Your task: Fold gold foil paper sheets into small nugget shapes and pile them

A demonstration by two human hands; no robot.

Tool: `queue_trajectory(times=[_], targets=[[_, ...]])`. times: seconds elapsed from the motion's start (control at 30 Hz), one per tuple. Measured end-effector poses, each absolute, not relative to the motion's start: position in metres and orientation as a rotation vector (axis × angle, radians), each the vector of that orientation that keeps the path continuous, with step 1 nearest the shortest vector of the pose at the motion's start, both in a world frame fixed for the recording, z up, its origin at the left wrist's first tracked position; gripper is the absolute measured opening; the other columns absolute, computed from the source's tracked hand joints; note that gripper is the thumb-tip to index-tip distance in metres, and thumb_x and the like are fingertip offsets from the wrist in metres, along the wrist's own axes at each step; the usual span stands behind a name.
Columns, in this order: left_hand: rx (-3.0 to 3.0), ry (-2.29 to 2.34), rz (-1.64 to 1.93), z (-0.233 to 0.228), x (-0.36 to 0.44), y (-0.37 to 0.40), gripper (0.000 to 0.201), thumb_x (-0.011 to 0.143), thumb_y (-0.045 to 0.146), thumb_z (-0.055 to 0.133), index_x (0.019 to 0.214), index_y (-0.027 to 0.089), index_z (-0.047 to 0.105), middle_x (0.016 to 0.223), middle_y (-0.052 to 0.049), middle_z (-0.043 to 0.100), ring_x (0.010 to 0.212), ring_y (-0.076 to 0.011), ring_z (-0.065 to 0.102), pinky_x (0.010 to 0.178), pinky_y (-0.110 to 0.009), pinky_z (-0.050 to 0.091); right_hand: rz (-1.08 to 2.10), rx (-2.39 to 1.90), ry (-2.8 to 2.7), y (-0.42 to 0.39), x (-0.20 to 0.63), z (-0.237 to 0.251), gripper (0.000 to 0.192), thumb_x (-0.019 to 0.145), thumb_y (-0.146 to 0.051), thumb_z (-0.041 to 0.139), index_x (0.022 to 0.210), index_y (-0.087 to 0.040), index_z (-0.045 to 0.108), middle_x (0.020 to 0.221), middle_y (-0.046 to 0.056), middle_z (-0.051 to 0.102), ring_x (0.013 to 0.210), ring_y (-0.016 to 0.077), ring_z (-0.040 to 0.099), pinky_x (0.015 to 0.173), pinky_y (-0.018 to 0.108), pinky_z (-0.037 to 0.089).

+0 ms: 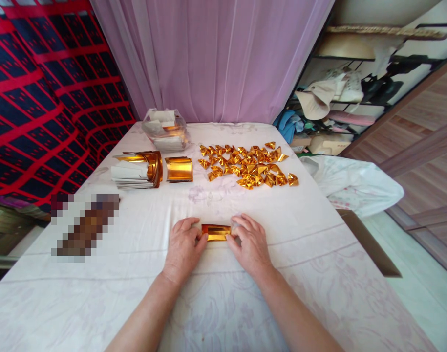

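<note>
A gold foil paper [218,232] lies near the middle of the table with its long edges turned up, forming a shallow trough. My left hand [184,247] grips its left end, thumb at the near corner and fingers curled beyond. At the right end my right hand [250,244] holds it the same way. Farther back, a group of folded gold foil ingots [258,164] is spread over the cloth. Left of them sits a small stack of gold sheets [179,169], beside a larger fanned stack of foil papers [137,171] with white backs showing.
A clear plastic bag [166,129] of more papers stands at the back left. A blurred-out patch [89,227] covers something on the left. Beyond the white tablecloth [142,293] are a purple curtain [223,58], a shelf rack [340,98] and a white plastic bag [362,183].
</note>
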State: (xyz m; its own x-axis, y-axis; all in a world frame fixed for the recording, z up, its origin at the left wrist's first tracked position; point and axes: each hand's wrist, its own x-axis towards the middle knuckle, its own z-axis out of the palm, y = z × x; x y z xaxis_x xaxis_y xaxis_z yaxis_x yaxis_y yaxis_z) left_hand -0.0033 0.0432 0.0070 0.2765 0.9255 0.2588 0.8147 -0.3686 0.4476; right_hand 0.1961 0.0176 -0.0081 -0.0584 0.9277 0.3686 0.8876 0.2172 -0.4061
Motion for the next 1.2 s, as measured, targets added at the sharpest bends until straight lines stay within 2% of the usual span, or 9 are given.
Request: queue_trajectory(times=[1.2], targets=[[2.332,1.646,0.688,0.0087,0.0022,0.0422,0.021,0.083,0.020,0.058,0.062,0.020,0.057,0.108,-0.011,0.064,0.106,-0.0278,0.056,0.096,-0.047,0.045,0.079,-1.699,-1.953,0.0170,0.1927,-0.0023,0.012,0.083,-0.021,0.061,0.072,-0.023,0.059,0.120,0.004,0.066,0.120,0.0245,0.051,0.099,0.041,0.034]])
